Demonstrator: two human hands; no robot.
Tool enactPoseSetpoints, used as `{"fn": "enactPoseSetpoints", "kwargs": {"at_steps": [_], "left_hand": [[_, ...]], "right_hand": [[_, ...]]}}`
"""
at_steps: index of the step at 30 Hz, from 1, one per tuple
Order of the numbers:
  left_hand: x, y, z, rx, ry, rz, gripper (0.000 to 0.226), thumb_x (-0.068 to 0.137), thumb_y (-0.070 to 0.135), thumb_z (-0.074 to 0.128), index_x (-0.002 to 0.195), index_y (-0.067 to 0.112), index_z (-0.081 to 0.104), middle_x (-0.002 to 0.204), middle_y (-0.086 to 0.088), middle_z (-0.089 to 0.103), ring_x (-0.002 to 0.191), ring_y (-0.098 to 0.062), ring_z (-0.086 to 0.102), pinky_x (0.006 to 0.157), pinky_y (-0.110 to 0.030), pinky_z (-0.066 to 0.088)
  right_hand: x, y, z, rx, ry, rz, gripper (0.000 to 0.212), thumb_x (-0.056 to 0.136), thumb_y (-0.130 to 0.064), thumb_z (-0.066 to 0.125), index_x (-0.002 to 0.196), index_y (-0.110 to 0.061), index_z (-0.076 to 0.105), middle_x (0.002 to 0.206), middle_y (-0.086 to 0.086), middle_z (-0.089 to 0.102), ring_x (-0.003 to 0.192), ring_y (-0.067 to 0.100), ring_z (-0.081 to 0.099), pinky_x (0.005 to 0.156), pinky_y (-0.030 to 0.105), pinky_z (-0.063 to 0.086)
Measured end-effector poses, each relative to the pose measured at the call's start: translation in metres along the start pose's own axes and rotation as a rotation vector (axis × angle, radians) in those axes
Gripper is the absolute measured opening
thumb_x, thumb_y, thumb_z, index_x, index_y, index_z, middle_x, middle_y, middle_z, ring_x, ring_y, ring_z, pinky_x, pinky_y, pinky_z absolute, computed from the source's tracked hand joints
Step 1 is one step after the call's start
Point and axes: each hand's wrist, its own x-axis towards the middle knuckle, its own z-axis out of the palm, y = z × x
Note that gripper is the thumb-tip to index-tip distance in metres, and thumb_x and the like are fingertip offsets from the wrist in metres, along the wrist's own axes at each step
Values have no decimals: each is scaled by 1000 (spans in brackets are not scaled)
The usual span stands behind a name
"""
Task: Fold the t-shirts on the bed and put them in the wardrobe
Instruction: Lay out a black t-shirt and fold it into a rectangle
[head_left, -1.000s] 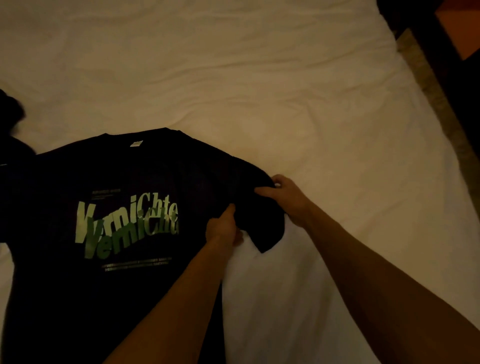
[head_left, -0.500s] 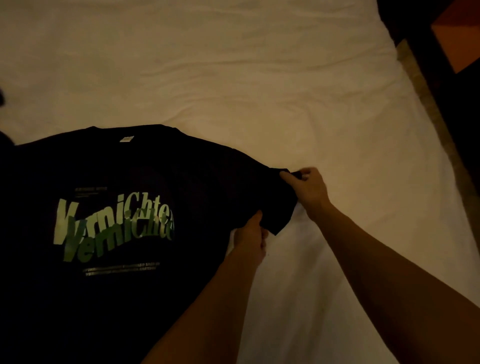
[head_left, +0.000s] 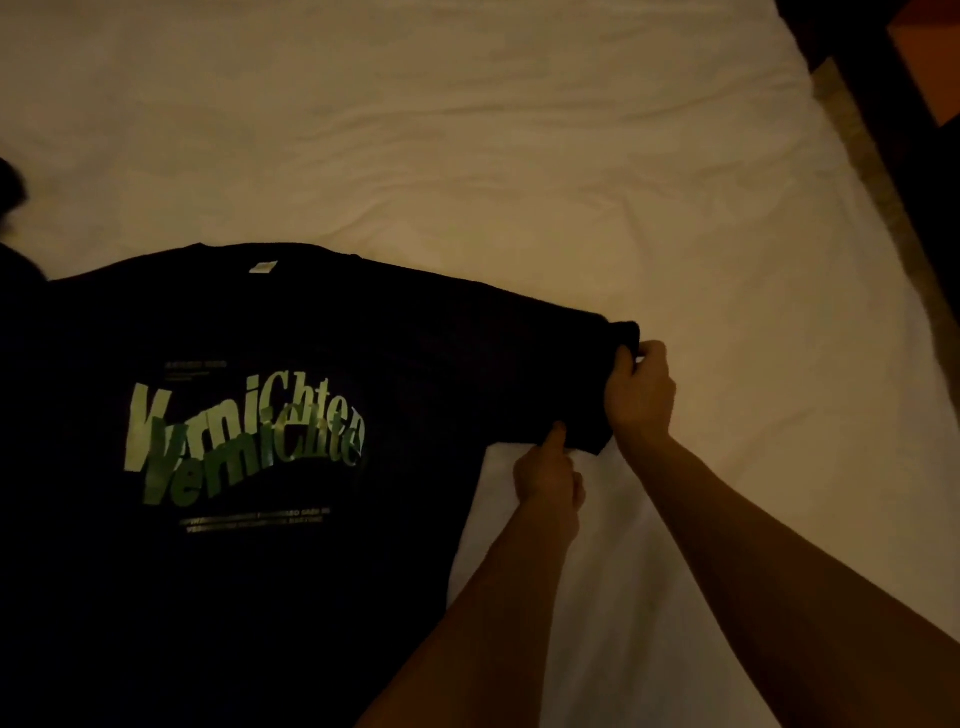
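T-shirt (head_left: 260, 571) lies print-up at nine o'clock on the bed (head_left: 519, 156), my right hand (head_left: 640, 397) and seemingly left hand (head_left: 549, 475) pinching its sleeve (head_left: 545, 374); I'd pull it flat before folding.

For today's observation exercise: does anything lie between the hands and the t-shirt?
Nothing visible does. The left hand and right hand already pinch the sleeve end of the black t-shirt spread on the bed.

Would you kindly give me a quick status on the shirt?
Left hand and right hand both pinching the sleeve. Black t-shirt flat on bed, print up, unfolded. Nothing in the way.
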Motion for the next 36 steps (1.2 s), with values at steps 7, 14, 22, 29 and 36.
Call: {"fn": "enactPoseSetpoints", "kwargs": {"at_steps": [7,14,22,29,36], "left_hand": [[-14,-7,-28,433,-130,-9,41,97,44,57,106,5,66,87,-6,70,68,-15,59,61,-22,49],[-46,-1,-106,458,-90,151,18,100,28,57,91,13,63,79,-6,66,61,-14,59,54,-21,50],[-94,9,-216,405,-97,330,15,101,22,55,104,10,63,79,-9,65,65,-17,61,63,-25,53],[-116,-10,-355,556,-40,494,15,104,19,49,97,14,61,80,-6,63,71,-17,60,68,-28,52],[-119,-27,-515,886,454,988,17,96,9,56,109,5,66,86,-14,64,72,-33,59,65,-38,45]], "right_hand": [[-26,31,1,-86,-135,30,44,93,-36,64,121,-5,50,105,9,60,98,31,61,83,42,51],[-116,26,27,-111,-136,65,57,94,-38,60,134,-1,43,130,21,51,115,39,54,93,47,48],[-253,28,52,-161,-339,175,59,95,-40,57,137,-3,40,132,21,51,119,37,53,97,44,46],[-357,50,60,-169,-359,56,49,95,-34,60,127,-1,46,120,19,60,106,36,60,83,40,50],[-435,104,55,-54,-401,210,57,91,-28,68,135,0,45,130,18,57,117,38,57,96,42,49]]}}
